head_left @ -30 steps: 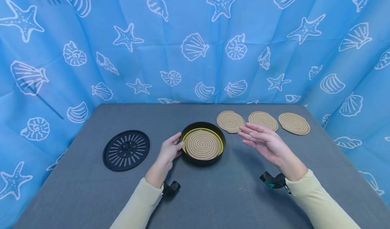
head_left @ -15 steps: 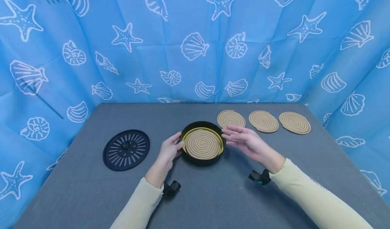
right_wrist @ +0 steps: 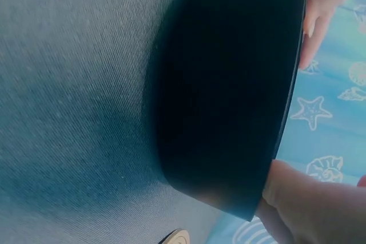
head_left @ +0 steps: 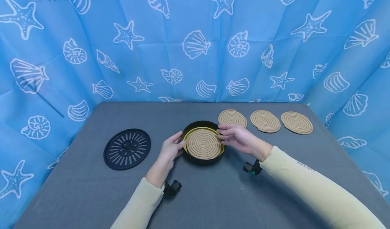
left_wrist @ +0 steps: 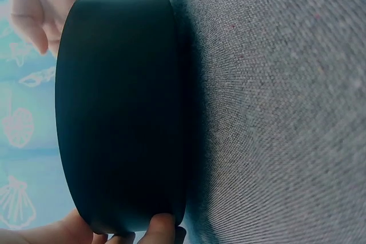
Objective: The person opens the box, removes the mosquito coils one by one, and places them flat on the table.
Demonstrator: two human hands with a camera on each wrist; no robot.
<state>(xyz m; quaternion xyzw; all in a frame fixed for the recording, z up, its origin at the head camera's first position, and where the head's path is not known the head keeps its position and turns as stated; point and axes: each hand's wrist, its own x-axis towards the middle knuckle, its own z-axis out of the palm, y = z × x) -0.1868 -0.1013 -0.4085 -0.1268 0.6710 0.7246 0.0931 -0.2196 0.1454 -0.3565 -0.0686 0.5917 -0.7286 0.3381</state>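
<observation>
A round black mosquito coil case [head_left: 203, 162] stands on the table with a yellow inner ring [head_left: 185, 147] and a tan mosquito coil [head_left: 203, 144] lying in it. My left hand [head_left: 169, 148] grips its left side, thumb at the rim and fingers round the outer wall [left_wrist: 120, 112]. At the right rim is my right hand [head_left: 239, 138], its fingers reaching over the edge beside the coil. In the right wrist view the thumb [right_wrist: 281, 181] meets the rim; whether the fingertips touch the coil is hidden.
A slotted black lid [head_left: 127, 149] lies on the grey table [head_left: 210, 198] to the left. Three tan coils [head_left: 232, 117] lie in a row at the back right. A blue shell-print curtain [head_left: 195, 69] hangs behind the table.
My right hand has moved left from in front of the spare coils to the right rim of the case. My left hand and the case have stayed in place.
</observation>
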